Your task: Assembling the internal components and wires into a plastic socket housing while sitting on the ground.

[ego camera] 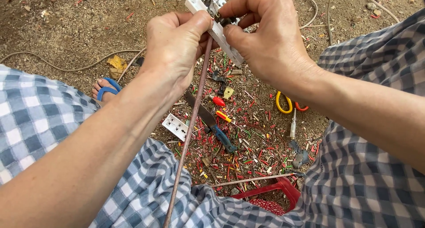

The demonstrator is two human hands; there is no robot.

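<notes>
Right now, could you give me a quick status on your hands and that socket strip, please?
Left hand and right hand both gripping white socket strip. Brown cable runs down from it. Nothing blocking.

cable (188, 135) end cut off, socket strip (215, 25) part-hidden

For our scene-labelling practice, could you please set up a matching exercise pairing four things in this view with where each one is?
Things:
1. white socket strip
2. knife
3. white socket plate
4. blue sandal

Places:
A. on a foot at the left, beside the checked cloth
B. flat on the dirt, left of the knife
C. held up between the left hand and the right hand
D. on the ground among bits of coloured wire

Pairs: 1-C, 2-D, 3-B, 4-A
</notes>
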